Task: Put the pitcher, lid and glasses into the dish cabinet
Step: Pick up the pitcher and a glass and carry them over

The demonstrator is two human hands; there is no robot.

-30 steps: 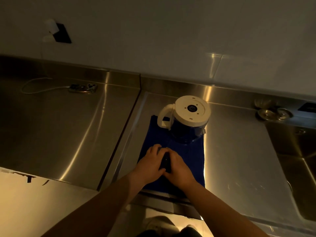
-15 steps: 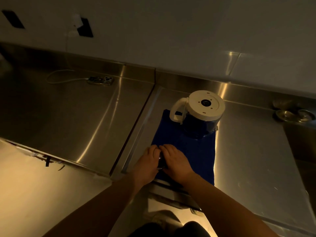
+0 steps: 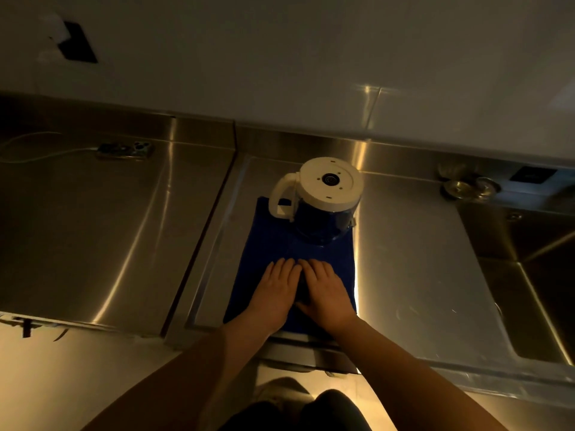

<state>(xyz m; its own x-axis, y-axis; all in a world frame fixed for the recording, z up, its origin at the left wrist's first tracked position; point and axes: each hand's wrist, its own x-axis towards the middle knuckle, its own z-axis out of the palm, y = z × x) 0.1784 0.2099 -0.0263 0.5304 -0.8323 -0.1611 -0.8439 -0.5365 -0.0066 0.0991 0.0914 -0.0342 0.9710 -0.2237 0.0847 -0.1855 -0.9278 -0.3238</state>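
Both hands, the left hand (image 3: 273, 293) and the right hand (image 3: 326, 292), are cupping something dark on the blue mat (image 3: 270, 237). Fingers are lying close together; what they are holding is too dark to tell. It may be a glass, so lifting slowly and keeping it level seems best. The pitcher (image 3: 323, 206) is standing upside down at the mat's far end, so nothing is in it.
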